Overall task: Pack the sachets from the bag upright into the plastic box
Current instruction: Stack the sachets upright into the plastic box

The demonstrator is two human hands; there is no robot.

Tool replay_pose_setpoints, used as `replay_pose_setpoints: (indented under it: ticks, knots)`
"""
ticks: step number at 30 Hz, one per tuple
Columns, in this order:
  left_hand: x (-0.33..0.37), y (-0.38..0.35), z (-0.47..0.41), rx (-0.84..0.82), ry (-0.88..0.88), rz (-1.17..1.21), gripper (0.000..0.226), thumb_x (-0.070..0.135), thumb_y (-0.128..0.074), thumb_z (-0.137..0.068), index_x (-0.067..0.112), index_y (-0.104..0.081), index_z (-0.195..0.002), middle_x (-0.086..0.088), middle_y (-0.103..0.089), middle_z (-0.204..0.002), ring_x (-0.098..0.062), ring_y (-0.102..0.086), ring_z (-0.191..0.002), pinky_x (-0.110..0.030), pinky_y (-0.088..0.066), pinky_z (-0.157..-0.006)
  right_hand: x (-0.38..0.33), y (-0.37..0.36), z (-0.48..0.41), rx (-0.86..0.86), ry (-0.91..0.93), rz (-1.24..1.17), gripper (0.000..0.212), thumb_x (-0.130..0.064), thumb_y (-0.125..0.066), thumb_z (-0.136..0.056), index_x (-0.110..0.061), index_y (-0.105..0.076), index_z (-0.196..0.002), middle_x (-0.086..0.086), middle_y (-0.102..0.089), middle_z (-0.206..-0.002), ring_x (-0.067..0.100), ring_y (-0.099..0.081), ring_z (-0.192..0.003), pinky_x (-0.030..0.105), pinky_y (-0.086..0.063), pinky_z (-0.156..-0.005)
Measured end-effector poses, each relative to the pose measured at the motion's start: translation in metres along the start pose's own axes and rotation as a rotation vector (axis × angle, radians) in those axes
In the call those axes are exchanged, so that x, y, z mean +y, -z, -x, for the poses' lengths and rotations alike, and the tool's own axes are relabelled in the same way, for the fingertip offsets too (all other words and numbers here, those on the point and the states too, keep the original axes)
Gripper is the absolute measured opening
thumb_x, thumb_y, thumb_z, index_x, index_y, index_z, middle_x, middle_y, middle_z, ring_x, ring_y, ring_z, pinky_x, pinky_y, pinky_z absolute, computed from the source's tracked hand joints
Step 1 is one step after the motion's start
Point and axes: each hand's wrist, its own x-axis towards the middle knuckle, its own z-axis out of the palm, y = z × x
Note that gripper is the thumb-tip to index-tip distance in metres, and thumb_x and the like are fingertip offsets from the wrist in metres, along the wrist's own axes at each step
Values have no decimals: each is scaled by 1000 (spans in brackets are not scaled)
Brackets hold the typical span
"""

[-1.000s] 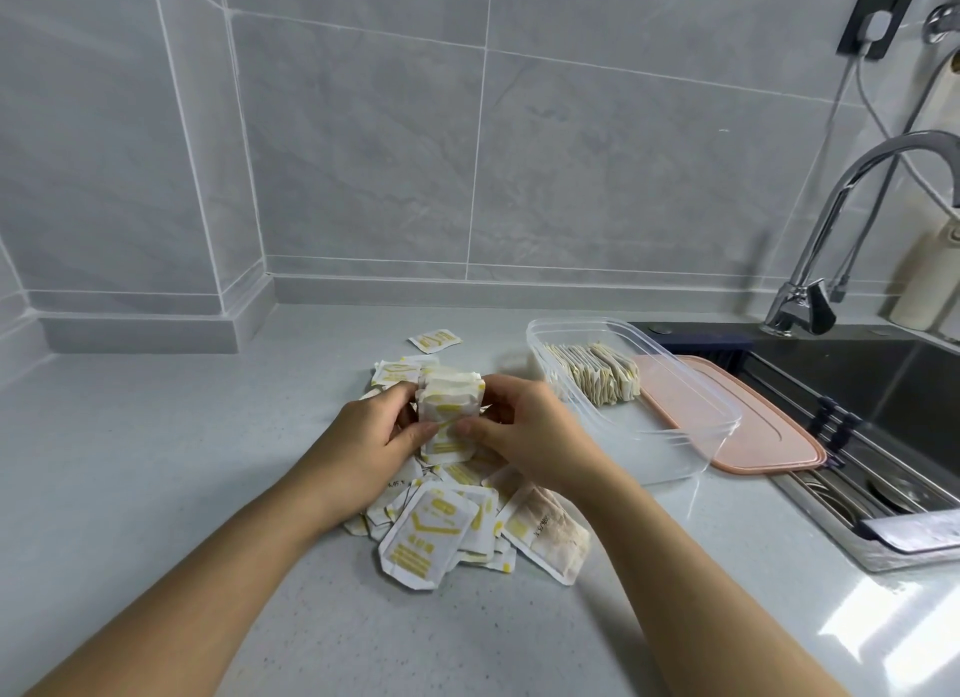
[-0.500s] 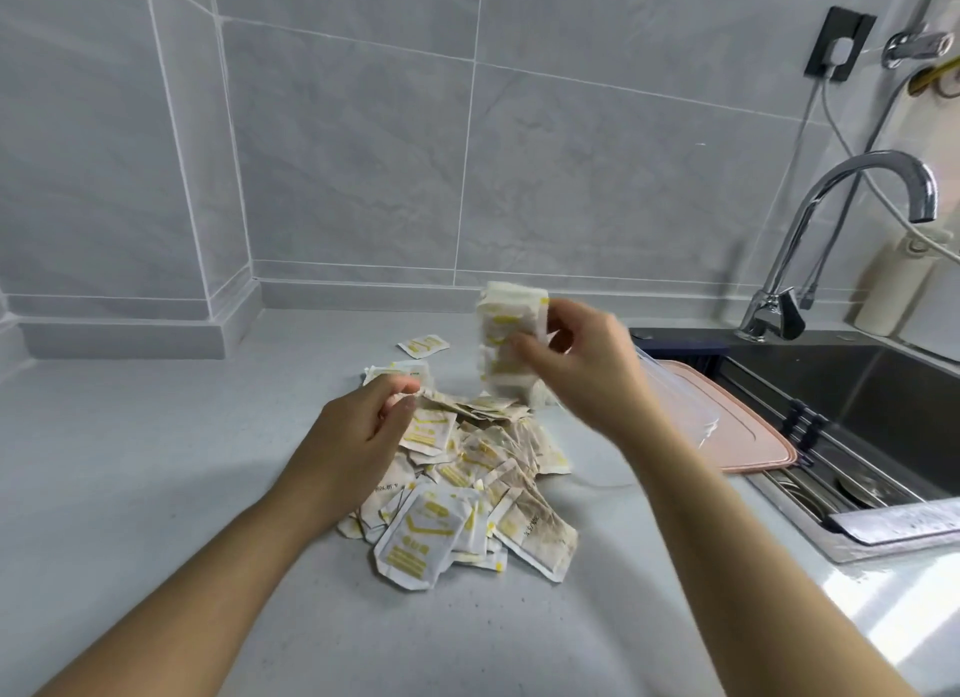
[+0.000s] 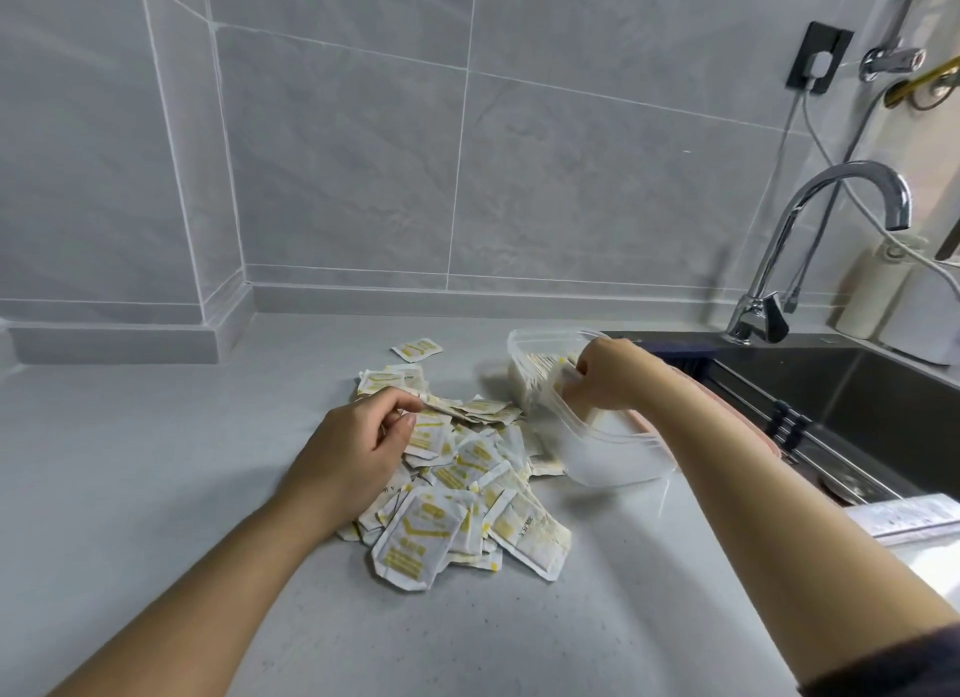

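Observation:
A heap of white sachets with yellow print [image 3: 457,478] lies on the grey counter. My left hand [image 3: 358,442] rests on the heap's left side, fingers curled on the top sachets. To the right stands the clear plastic box [image 3: 613,452], with a row of upright sachets [image 3: 540,364] at its far end. My right hand [image 3: 608,374] is down inside the box, closed on a small stack of sachets [image 3: 563,379] beside that row; the stack is mostly hidden by my fingers. One sachet [image 3: 415,348] lies apart behind the heap.
A pink lid [image 3: 769,447] lies under my right forearm at the sink's edge. The dark sink [image 3: 852,400] and chrome tap [image 3: 779,260] are at the right. Tiled walls close off the back and left corner.
My right hand carried the stack of sachets from the heap, up and to the right, then down into the box. My left hand let go of the stack and settled on the heap.

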Motion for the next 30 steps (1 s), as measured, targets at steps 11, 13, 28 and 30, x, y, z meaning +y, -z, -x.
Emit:
replay_pose_setpoints:
  ticks: [11, 13, 28, 30]
  knots:
    - [-3, -2, -1, -17, -20, -9, 13, 23, -52, -95, 29, -63, -98, 5, -59, -65, -15, -53, -60, -28, -41, -57, -15, -10, -11, -130, 34, 17, 34, -20, -48, -92, -11, -45, -59, 8, -55, -70, 26, -50, -69, 27, -41, -60]
    - [-2, -2, -1, -16, -23, -8, 13, 23, -52, -95, 29, -63, -98, 5, -59, -65, -17, -54, -61, -29, -42, -56, -14, -7, -12, -177, 23, -62, 35, -24, -49, -92, -7, -54, -62, 10, -62, -71, 24, -53, -59, 25, -43, -55]
    - [1, 0, -2, 108, 75, -60, 14, 20, -53, -92, 29, -63, -93, 10, -60, -67, -8, -54, -60, -29, -45, -58, -31, 10, 3, 221, 83, -401, 16, -15, -50, -88, -8, -65, -86, 9, -66, -85, 23, -54, -75, 26, -41, -66]
    - [-2, 0, -4, 135, 145, -85, 14, 18, -52, -91, 25, -63, -94, 12, -63, -80, -9, -58, -74, -30, -47, -67, -51, 15, 5, 392, 191, -472, 17, -11, -51, -85, -9, -67, -88, 6, -68, -88, 21, -55, -79, 25, -38, -69]
